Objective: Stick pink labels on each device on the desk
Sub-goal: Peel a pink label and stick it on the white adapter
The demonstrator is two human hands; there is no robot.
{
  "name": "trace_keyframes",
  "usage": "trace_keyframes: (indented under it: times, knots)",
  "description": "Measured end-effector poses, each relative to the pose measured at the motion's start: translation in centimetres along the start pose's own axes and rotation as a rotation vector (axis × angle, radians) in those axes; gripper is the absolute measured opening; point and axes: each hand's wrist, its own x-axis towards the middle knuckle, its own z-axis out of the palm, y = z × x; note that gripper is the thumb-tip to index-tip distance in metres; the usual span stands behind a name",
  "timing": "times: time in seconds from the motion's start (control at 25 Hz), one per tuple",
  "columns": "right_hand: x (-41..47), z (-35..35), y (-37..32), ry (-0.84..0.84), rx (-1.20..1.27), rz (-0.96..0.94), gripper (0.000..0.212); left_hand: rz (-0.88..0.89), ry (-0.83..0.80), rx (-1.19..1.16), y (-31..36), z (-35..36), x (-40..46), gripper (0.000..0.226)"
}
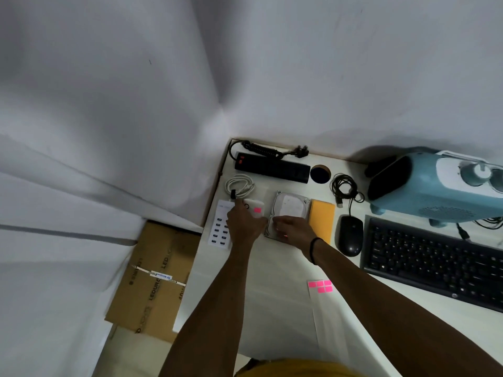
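My left hand (243,223) rests on the near end of a small white device (255,206) that carries a pink label (257,210). My right hand (292,228) lies flat on the near half of a silver hard drive (290,206). A bit of pink label (285,235) shows under its thumb side. A backing sheet with several pink labels (320,286) lies on the white desk (272,308) by my right forearm. A white multi-port USB charger (221,227) sits to the left of my left hand.
At the back lie a black power strip (272,167), a coiled white cable (239,186) and a black cable (344,186). A yellow box (322,216), black mouse (350,235), keyboard (435,262) and blue heater (441,186) stand to the right. A cardboard box (155,278) sits on the floor to the left.
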Motion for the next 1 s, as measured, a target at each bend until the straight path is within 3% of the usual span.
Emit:
trace_keyframes:
  times: [0.2,0.44,0.6,0.84,1.0]
  knots:
    - [0.9,-0.2,-0.4,0.007,-0.184,-0.034,0.035,0.017,-0.016,0.058,-0.5,0.8,1.0,0.095]
    - [-0.5,-0.6,-0.4,0.016,-0.157,-0.077,0.034,-0.004,0.031,0.002,0.1,-0.3,-1.1,0.102]
    - [-3.0,-1.7,0.8,0.072,-0.085,-0.086,0.032,0.02,0.054,-0.052,0.5,-0.2,-5.8,0.079]
    - [-9.5,-5.8,6.0,0.146,-0.118,-0.084,0.027,0.152,-0.259,0.013,0.5,4.3,-12.6,0.027]
    - [-14.1,-8.2,12.4,0.214,-0.3,-0.029,0.027,0.21,-0.457,0.163,-0.8,7.7,-15.5,0.028]
